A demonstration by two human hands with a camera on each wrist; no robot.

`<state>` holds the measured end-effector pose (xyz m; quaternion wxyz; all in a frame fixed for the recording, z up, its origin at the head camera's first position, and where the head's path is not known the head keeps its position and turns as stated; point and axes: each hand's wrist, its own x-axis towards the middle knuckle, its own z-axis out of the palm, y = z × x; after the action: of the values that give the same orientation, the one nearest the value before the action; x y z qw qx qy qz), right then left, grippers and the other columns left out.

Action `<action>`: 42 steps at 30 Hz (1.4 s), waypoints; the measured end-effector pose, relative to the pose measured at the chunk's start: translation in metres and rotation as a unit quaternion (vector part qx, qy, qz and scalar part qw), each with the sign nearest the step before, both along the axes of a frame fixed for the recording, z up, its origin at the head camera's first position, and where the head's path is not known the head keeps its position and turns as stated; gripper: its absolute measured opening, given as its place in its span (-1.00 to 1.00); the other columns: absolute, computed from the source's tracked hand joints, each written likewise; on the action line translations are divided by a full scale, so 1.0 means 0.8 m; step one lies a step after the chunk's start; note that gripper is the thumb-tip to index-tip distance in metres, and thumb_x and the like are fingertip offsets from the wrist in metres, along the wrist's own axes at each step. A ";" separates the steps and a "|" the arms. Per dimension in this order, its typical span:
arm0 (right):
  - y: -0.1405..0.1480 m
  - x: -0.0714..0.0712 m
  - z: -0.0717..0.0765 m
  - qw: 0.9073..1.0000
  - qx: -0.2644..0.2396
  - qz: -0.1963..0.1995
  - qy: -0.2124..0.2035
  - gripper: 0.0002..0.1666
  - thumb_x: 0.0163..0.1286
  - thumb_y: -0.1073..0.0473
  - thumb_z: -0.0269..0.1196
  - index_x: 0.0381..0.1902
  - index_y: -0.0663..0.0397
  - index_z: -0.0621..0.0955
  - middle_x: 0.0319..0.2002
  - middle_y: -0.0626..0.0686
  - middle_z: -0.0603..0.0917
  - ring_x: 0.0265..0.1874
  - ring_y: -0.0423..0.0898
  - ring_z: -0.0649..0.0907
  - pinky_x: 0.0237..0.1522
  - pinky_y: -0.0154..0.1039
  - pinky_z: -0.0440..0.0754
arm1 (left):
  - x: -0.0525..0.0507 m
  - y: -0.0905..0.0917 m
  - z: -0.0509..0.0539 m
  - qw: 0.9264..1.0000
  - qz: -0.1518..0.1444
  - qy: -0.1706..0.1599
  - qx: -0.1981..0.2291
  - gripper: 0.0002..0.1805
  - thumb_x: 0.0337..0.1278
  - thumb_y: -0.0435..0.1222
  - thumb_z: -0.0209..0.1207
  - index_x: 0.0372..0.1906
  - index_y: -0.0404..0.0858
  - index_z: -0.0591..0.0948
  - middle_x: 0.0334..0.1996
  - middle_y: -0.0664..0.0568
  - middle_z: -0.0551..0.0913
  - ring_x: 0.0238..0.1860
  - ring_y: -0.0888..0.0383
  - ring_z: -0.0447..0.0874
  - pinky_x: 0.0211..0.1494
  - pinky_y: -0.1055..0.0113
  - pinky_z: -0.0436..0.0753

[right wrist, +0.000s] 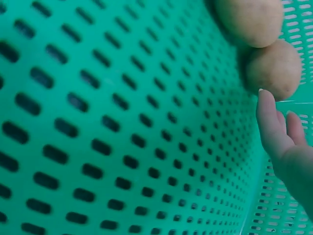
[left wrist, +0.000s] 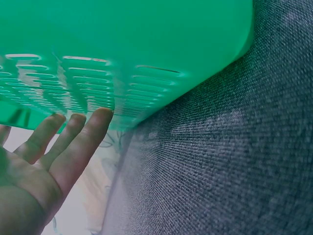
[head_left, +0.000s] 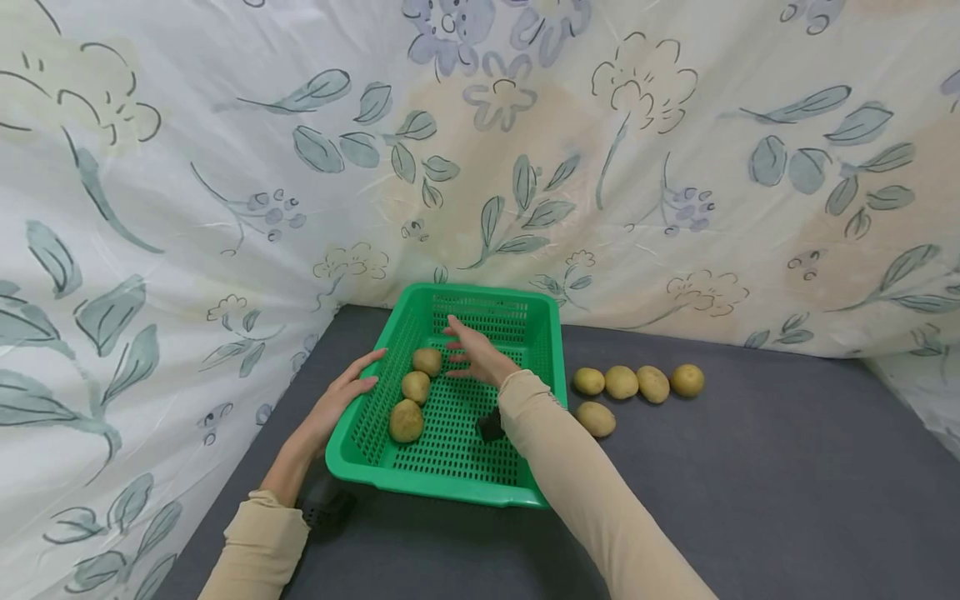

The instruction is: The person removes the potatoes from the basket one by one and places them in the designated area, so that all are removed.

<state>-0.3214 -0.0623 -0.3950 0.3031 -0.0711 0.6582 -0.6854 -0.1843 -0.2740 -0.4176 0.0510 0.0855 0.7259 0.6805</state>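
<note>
One green basket [head_left: 450, 488] is seen on the surface [head_left: 750, 467], and eight potatoes can be counted. Three potatoes [head_left: 406, 421] are held inside the basket, lined up along its left side. Five more potatoes [head_left: 653, 384] are laid on the surface to the basket's right: four are set in a loose row, and one is placed nearer the front, close to the basket's wall.

The left hand [head_left: 341, 398] is placed at the outside of the basket's left wall; its fingers [left wrist: 84, 147] are extended and slightly parted, with the tips brought up against the slotted plastic, and nothing is grasped. The right hand [head_left: 476, 354] is held within the basket, its fingers [right wrist: 269, 122] spread and gently bent around nothing. The farthest of the three potatoes is closely neighboured by them; whether it is touched cannot be told.

The basket is moulded in plastic, roughly rectangular, with a smooth, rounded rim and rows of oblong slots. The potatoes are pale yellow-brown, rounded to oval. The surface is covered in dark grey, ribbed fabric, and the backdrop [head_left: 675, 250] is formed by wrinkled sheeting printed with flowers and leaves.
</note>
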 end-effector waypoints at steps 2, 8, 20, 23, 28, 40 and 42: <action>-0.001 0.001 -0.002 1.000 0.009 0.001 -0.001 -0.27 0.52 -0.22 -0.14 0.46 0.09 0.20 0.39 0.27 0.16 0.33 0.26 0.20 0.18 0.13 0.36 | 0.000 0.000 0.000 1.000 -0.001 0.000 0.001 -0.37 0.51 -0.12 -0.17 0.53 -0.14 -0.03 0.43 -0.24 -0.03 0.30 -0.31 0.17 0.09 0.01 0.50; -0.006 0.002 -0.008 0.999 0.045 0.006 0.011 -0.26 0.51 -0.23 -0.12 0.48 0.04 0.16 0.37 0.23 0.18 0.31 0.25 0.20 0.15 0.12 0.39 | 0.000 0.001 0.000 1.000 0.000 -0.004 -0.001 -0.38 0.51 -0.11 -0.17 0.53 -0.12 -0.03 0.43 -0.25 -0.02 0.30 -0.32 0.18 0.09 -0.02 0.50; -0.022 0.006 -0.018 0.992 0.093 0.025 0.079 -0.40 0.47 0.02 0.11 0.37 0.09 0.30 0.33 0.21 0.24 0.24 0.17 0.36 0.03 0.05 0.52 | 0.001 0.003 -0.001 1.000 -0.005 -0.003 0.000 -0.38 0.50 -0.10 -0.16 0.52 -0.11 -0.01 0.44 -0.23 -0.02 0.31 -0.30 0.16 0.12 -0.03 0.48; -0.023 0.008 -0.017 0.991 0.095 0.025 0.088 -0.44 0.47 0.16 0.11 0.37 0.12 0.30 0.33 0.25 0.22 0.22 0.20 0.38 0.02 0.04 0.54 | 0.000 0.003 0.000 1.000 -0.003 -0.001 0.002 -0.39 0.50 -0.11 -0.16 0.52 -0.10 0.00 0.43 -0.23 0.00 0.30 -0.30 0.18 0.11 -0.01 0.48; -0.027 0.009 -0.017 0.987 0.112 0.025 0.110 -0.46 0.44 0.36 0.07 0.35 0.14 0.33 0.28 0.29 0.25 0.13 0.22 0.46 -0.05 0.00 0.58 | -0.001 0.003 0.002 1.000 -0.004 -0.002 0.003 -0.38 0.50 -0.11 -0.16 0.52 -0.11 0.00 0.42 -0.24 0.01 0.30 -0.30 0.19 0.10 0.02 0.50; -0.036 0.006 -0.020 0.981 0.144 0.036 0.123 -0.35 0.32 0.26 0.27 0.35 0.19 0.36 0.20 0.29 0.36 0.07 0.16 0.51 -0.11 -0.12 0.62 | 0.000 0.001 0.003 1.000 -0.007 -0.005 0.014 -0.37 0.50 -0.12 -0.16 0.52 -0.12 -0.03 0.41 -0.26 0.01 0.28 -0.32 0.20 0.07 0.02 0.52; -0.038 0.007 -0.020 0.981 0.144 0.037 0.124 -0.35 0.33 0.26 0.27 0.35 0.21 0.35 0.20 0.29 0.37 0.07 0.16 0.51 -0.10 -0.12 0.62 | 0.001 0.000 0.003 1.000 -0.005 -0.006 0.013 -0.37 0.50 -0.11 -0.16 0.52 -0.12 -0.03 0.41 -0.26 0.02 0.27 -0.31 0.21 0.07 0.03 0.52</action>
<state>-0.3161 -0.0924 -0.4110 0.2512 -0.1350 0.7797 -0.5575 -0.1839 -0.2741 -0.4150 0.0573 0.0856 0.7162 0.6902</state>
